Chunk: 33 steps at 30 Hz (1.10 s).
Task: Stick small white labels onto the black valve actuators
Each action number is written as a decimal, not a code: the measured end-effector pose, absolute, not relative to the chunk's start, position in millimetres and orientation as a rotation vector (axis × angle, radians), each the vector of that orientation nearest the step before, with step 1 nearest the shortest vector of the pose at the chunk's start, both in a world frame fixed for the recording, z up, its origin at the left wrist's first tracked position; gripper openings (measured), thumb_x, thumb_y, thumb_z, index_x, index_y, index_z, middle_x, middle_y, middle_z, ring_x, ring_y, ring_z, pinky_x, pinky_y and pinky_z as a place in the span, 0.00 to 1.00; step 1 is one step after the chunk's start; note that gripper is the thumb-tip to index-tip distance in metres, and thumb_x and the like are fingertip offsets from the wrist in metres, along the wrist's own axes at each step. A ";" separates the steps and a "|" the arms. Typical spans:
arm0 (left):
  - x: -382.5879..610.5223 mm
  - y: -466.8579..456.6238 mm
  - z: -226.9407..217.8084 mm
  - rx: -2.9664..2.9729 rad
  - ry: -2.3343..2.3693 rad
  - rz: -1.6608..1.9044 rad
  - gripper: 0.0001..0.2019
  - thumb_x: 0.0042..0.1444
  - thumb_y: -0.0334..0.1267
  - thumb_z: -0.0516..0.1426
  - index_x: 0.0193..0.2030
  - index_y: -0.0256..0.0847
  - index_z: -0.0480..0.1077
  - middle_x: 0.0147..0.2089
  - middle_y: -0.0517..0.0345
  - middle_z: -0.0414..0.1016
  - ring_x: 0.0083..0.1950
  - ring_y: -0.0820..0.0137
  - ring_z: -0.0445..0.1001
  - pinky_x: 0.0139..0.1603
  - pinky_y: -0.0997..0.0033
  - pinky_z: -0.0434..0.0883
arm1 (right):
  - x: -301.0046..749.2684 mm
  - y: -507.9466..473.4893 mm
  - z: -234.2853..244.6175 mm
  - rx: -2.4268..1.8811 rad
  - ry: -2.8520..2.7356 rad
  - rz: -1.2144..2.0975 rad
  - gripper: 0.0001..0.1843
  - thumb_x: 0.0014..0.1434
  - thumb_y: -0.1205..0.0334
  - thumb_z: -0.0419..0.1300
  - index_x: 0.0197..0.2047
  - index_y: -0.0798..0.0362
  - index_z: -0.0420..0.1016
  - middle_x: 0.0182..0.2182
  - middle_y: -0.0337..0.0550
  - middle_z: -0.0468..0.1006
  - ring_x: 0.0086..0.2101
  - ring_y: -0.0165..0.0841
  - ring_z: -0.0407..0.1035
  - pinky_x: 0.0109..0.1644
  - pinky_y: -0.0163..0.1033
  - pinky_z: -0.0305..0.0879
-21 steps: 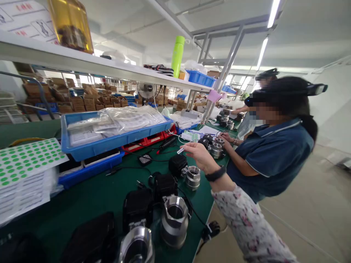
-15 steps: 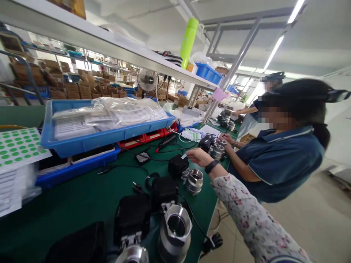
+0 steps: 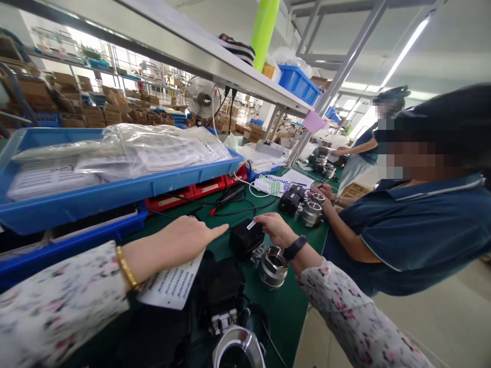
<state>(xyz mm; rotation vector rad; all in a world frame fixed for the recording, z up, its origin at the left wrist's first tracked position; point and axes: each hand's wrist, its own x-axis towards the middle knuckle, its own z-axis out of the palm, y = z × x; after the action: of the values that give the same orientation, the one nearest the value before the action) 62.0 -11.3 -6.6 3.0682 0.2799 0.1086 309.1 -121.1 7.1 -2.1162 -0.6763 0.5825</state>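
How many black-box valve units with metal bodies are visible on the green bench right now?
3: one black-box valve unit under the right hand, one at the bottom edge, one by the co-worker's hands. More may be hidden farther down.

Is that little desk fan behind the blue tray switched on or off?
Cannot tell. The fan stands upright facing the bench, but its blades look like a pale blur behind the wire guard, which a still picture cannot settle.

Two blue trays [image 3: 115,191], one fan [image 3: 202,98], one green bottle [image 3: 263,28].
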 end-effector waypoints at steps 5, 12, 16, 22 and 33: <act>117.7 -16.0 -28.1 3.028 0.159 0.307 0.38 0.51 0.23 0.45 0.68 0.56 0.50 0.33 0.54 0.72 0.32 0.61 0.72 0.26 0.70 0.56 | 304.5 -122.4 6.6 -2.094 -0.612 0.563 0.14 0.37 0.60 0.63 0.26 0.62 0.70 0.25 0.41 0.67 0.28 0.27 0.58 0.31 0.34 0.49; 135.3 -13.3 -41.8 2.939 0.225 0.363 0.32 0.56 0.29 0.44 0.66 0.63 0.53 0.34 0.59 0.73 0.31 0.64 0.71 0.24 0.70 0.44 | 295.9 -123.1 9.8 -2.049 -0.620 0.571 0.15 0.35 0.58 0.62 0.22 0.63 0.69 0.20 0.42 0.65 0.23 0.25 0.54 0.28 0.35 0.47; 135.9 -11.9 -40.6 2.941 0.241 0.341 0.32 0.57 0.29 0.43 0.66 0.65 0.52 0.33 0.58 0.72 0.31 0.64 0.71 0.25 0.71 0.44 | 297.9 -123.0 7.7 -2.051 -0.597 0.564 0.14 0.36 0.60 0.62 0.23 0.64 0.70 0.21 0.43 0.66 0.23 0.25 0.56 0.28 0.34 0.47; 138.4 -12.4 -42.7 2.936 0.197 0.411 0.30 0.59 0.32 0.43 0.65 0.67 0.54 0.33 0.60 0.72 0.31 0.63 0.72 0.26 0.70 0.46 | 297.8 -121.7 5.7 -2.041 -0.595 0.552 0.13 0.37 0.63 0.61 0.26 0.65 0.72 0.24 0.46 0.69 0.25 0.26 0.59 0.28 0.34 0.50; 137.5 -17.4 -34.8 2.864 0.214 0.336 0.29 0.59 0.30 0.44 0.65 0.60 0.56 0.33 0.54 0.71 0.32 0.68 0.70 0.34 0.73 0.62 | 298.4 -123.3 3.1 -2.064 -0.640 0.505 0.09 0.38 0.65 0.61 0.24 0.64 0.72 0.32 0.50 0.73 0.30 0.28 0.63 0.28 0.33 0.51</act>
<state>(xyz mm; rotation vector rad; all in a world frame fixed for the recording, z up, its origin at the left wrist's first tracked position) 137.5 -17.4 -34.8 2.8643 0.2139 0.3364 298.4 -123.3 3.1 -2.0643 -0.6401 0.5054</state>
